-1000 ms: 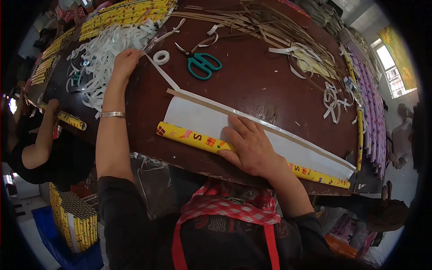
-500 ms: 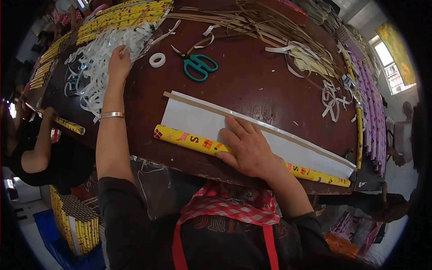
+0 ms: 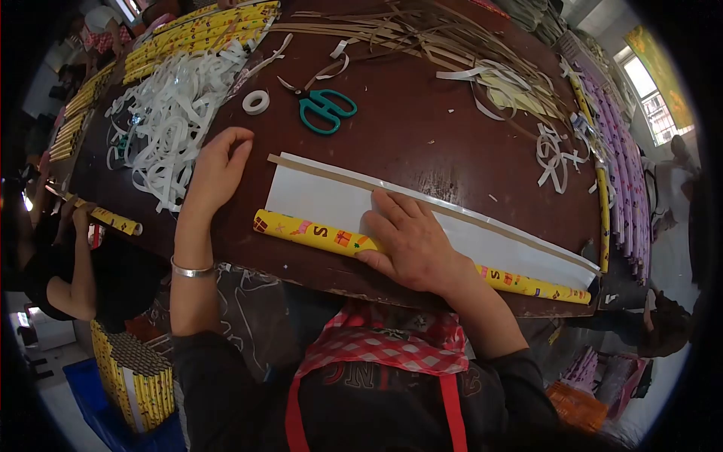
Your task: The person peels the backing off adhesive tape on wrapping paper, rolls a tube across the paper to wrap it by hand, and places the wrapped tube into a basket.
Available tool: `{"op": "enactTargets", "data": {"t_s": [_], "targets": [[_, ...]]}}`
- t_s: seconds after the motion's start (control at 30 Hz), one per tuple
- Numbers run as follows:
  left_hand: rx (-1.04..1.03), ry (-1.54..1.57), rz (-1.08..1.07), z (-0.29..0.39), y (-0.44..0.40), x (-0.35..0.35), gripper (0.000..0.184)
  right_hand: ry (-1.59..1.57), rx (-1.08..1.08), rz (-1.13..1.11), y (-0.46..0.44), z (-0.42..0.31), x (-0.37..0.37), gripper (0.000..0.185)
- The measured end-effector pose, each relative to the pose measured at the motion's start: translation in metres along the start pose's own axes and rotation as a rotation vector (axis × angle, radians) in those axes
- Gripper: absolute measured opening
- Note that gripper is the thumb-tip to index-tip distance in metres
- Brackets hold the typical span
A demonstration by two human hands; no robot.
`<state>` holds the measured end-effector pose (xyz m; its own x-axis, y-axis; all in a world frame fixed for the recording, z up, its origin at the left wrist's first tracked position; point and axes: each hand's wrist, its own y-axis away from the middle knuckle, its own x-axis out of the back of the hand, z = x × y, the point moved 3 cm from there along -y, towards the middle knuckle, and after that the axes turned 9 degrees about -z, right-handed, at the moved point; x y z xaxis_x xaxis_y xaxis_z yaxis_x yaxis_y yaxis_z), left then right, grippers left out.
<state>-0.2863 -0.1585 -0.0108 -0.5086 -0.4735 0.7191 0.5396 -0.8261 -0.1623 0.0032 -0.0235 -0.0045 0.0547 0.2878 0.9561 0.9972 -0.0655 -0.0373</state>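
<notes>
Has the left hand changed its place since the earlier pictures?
Yes. Against the white tape roll, the left hand has come toward the bottom of the view, closer to the yellow roll.

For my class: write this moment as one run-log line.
Right hand: across yellow roll and white sheet | Left hand: nothing visible held, left of sheet | Scissors: on table

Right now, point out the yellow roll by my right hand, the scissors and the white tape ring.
Yellow roll [image 3: 310, 235]: head view, printed side, toward its left end.
Scissors [image 3: 324, 110]: head view, on the green handles.
White tape ring [image 3: 256, 111]: head view, on its lower edge.
</notes>
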Motion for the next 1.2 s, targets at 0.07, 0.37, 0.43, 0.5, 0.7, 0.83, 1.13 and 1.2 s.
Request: {"op": "enactTargets", "data": {"t_s": [0.07, 0.37, 0.43, 0.5, 0.7, 0.83, 1.13, 1.2], "targets": [[-0.006, 0.131, -0.061, 0.004, 0.014, -0.011, 0.021, -0.004, 0.002, 0.007, 0.0, 0.0, 0.0, 0.046], [-0.02, 0.233, -0.087, 0.022, 0.033, -0.031, 0.036, -0.019, -0.004, 0.009, 0.0, 0.001, -0.001, 0.046], [-0.012, 0.242, -0.097, 0.021, 0.033, -0.033, 0.037, -0.017, -0.008, 0.004, 0.0, 0.001, -0.001, 0.046], [-0.037, 0.196, -0.072, 0.021, 0.033, -0.035, 0.04, -0.023, -0.039, -0.086, 0.0, 0.002, -0.002, 0.052], [-0.029, 0.183, -0.059, 0.023, 0.032, -0.032, 0.044, -0.027, -0.05, -0.094, 0.0, 0.002, -0.001, 0.051], [-0.011, 0.146, -0.076, 0.028, 0.033, -0.032, 0.045, -0.033, -0.048, -0.105, -0.001, 0.002, -0.001, 0.051], [-0.096, -0.206, 0.0, 0.037, 0.035, -0.035, 0.042, -0.041, -0.047, -0.121, -0.001, 0.001, 0.002, 0.052], [-0.189, -0.22, 0.053, 0.038, 0.033, -0.036, 0.036, -0.036, -0.043, -0.106, -0.001, 0.001, 0.001, 0.051]]}}
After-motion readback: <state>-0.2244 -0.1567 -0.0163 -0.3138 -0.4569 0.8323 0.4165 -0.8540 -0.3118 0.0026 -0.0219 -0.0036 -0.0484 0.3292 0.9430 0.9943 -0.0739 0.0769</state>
